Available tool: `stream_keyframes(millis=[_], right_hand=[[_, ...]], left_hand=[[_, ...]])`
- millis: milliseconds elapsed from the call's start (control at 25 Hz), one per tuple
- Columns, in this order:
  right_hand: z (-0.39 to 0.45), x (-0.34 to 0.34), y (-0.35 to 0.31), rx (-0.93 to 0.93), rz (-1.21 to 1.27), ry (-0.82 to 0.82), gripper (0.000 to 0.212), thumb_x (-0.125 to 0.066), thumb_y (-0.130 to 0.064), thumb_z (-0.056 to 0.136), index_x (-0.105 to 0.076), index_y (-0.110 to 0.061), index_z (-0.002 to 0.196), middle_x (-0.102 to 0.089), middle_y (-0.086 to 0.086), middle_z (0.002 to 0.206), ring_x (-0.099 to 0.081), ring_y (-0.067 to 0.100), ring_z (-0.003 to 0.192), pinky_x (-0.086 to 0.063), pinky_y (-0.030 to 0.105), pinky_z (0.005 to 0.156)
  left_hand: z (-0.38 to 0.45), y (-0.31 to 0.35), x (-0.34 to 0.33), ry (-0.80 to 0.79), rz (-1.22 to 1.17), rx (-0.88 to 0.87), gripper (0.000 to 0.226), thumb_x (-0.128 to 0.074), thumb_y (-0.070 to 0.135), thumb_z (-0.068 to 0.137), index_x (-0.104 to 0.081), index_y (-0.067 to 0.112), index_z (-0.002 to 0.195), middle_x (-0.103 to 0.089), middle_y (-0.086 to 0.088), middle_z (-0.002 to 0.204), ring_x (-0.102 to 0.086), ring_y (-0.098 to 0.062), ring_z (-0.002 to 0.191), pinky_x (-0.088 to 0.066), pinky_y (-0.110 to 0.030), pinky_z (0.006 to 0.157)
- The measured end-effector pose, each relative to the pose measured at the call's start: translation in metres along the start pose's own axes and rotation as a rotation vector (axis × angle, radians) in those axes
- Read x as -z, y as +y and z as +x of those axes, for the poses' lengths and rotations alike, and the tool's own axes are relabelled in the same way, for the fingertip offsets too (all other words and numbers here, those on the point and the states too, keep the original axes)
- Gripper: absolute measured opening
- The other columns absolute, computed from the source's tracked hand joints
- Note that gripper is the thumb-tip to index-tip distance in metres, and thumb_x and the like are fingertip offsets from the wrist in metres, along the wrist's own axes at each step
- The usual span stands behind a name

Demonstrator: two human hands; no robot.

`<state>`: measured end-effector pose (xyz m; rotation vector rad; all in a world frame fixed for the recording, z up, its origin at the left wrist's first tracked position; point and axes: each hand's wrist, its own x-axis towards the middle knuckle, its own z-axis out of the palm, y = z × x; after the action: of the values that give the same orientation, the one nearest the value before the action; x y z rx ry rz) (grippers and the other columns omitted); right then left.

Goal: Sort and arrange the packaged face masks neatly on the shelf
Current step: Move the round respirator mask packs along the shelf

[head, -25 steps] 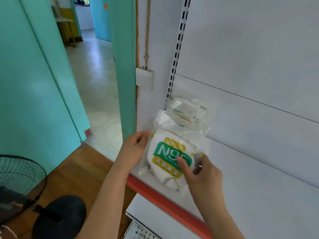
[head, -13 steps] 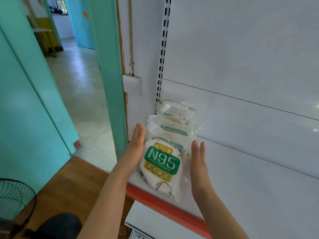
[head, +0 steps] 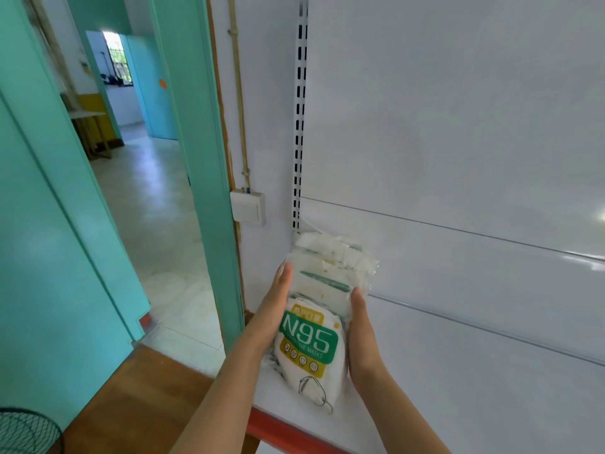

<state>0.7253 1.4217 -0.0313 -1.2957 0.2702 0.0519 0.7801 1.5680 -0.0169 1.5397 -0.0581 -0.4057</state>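
The front mask package (head: pixel 309 345) reads "N95" — below it, "PROTECTIVE MASKS".

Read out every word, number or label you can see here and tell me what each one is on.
"N95": big white letters on the green band of the front mask packet.
"PROTECTIVE MASKS": small print under it, only just legible.
Yellow tab above the green band: characters too blurred to read.
Four round icons below: too small to read.
Packets behind: print not legible.
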Motion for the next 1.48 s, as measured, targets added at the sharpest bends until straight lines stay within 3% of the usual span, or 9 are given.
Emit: stream_keyframes(millis=[160, 280, 360, 560, 760, 920, 1120, 1280, 1480], right_hand=[[-0.003, 0.005, -0.013, 0.113, -0.083, 0.096, 0.079, -0.041, -0.084, 0.080, -0.049, -0.035, 0.142, -0.062, -0.007, 0.135, -0.060, 0.015, 0.122, -0.045, 0.039, 0.107], [-0.014, 0.030, -0.036, 0.263, -0.170, 0.290, 0.058, -0.034, -0.057, 0.099, -0.030, -0.036, 0.153, -0.036, -0.021, 0.149, -0.032, 0.002, 0.140, -0.024, 0.024, 0.112], [-0.029, 0.057, -0.059, 0.363, -0.279, 0.358, 0.059, -0.031, -0.056, 0.098, -0.026, -0.037, 0.154, -0.029, -0.023, 0.154, -0.026, -0.003, 0.142, -0.019, 0.021, 0.112], [-0.086, 0.153, -0.116, 0.608, -0.568, 0.485, 0.072, -0.028, -0.072, 0.093, -0.015, -0.039, 0.156, -0.017, -0.026, 0.160, -0.013, -0.007, 0.147, -0.015, 0.027, 0.121], [-0.207, 0.336, -0.156, 0.710, -0.880, 0.732, 0.081, -0.019, -0.080, 0.086, -0.005, -0.042, 0.156, -0.004, -0.026, 0.162, 0.001, -0.003, 0.150, -0.006, 0.025, 0.118], [-0.331, 0.498, -0.181, 0.628, -0.996, 0.963, 0.082, -0.021, -0.077, 0.087, -0.007, -0.036, 0.157, -0.006, -0.017, 0.165, -0.003, 0.007, 0.152, -0.012, 0.035, 0.123], [-0.463, 0.648, -0.196, 0.495, -1.011, 1.243, 0.079, -0.031, -0.067, 0.088, -0.018, -0.029, 0.157, -0.017, -0.007, 0.164, -0.013, 0.015, 0.152, -0.013, 0.035, 0.120], [-0.504, 0.735, -0.192, 0.393, -1.002, 1.386, 0.078, -0.033, -0.064, 0.090, -0.019, -0.026, 0.157, -0.020, -0.003, 0.164, -0.014, 0.017, 0.152, -0.009, 0.029, 0.117], [-0.516, 0.831, -0.212, 0.222, -1.125, 1.507, 0.075, -0.043, -0.058, 0.095, -0.017, -0.026, 0.157, -0.015, -0.002, 0.165, -0.012, 0.021, 0.152, -0.017, 0.044, 0.123]], left_hand=[[0.004, 0.004, 0.005, 0.103, 0.156, -0.093, 0.085, -0.030, 0.092, 0.081, -0.025, 0.047, 0.153, -0.041, 0.013, 0.157, -0.051, -0.015, 0.135, -0.038, -0.053, 0.115], [-0.011, 0.011, 0.013, 0.521, 0.245, -0.290, 0.065, -0.035, 0.064, 0.099, -0.024, 0.037, 0.157, -0.029, 0.014, 0.162, -0.032, -0.013, 0.147, -0.026, -0.039, 0.118], [-0.030, 0.017, -0.012, 0.621, 0.220, -0.418, 0.058, -0.041, 0.057, 0.101, -0.030, 0.039, 0.155, -0.032, 0.018, 0.160, -0.032, -0.006, 0.144, -0.028, -0.033, 0.115], [-0.072, 0.011, -0.188, 0.364, 0.558, -0.790, 0.065, -0.042, 0.059, 0.092, -0.034, 0.037, 0.154, -0.032, 0.025, 0.155, -0.028, 0.005, 0.144, -0.028, -0.031, 0.120], [-0.116, -0.016, -0.411, 0.031, 0.731, -0.797, 0.072, -0.023, 0.081, 0.084, 0.005, 0.062, 0.148, 0.002, 0.034, 0.159, -0.010, 0.000, 0.153, -0.016, -0.037, 0.125], [-0.183, -0.034, -0.596, -0.222, 0.755, -0.789, 0.079, -0.010, 0.084, 0.079, 0.003, 0.053, 0.151, 0.001, 0.023, 0.166, -0.004, -0.004, 0.155, -0.004, -0.030, 0.122], [-0.247, -0.051, -0.761, -0.473, 0.724, -0.794, 0.082, -0.016, 0.081, 0.080, -0.013, 0.047, 0.154, -0.012, 0.021, 0.165, -0.016, -0.003, 0.151, -0.021, -0.032, 0.122], [-0.259, -0.069, -0.854, -0.621, 0.736, -0.765, 0.082, -0.020, 0.078, 0.079, -0.017, 0.045, 0.154, -0.020, 0.018, 0.164, -0.026, -0.004, 0.147, -0.033, -0.032, 0.117], [-0.247, -0.076, -0.957, -0.773, 0.759, -0.699, 0.080, -0.037, 0.068, 0.087, -0.014, 0.037, 0.157, -0.022, 0.011, 0.164, -0.029, -0.011, 0.146, -0.039, -0.036, 0.116]])
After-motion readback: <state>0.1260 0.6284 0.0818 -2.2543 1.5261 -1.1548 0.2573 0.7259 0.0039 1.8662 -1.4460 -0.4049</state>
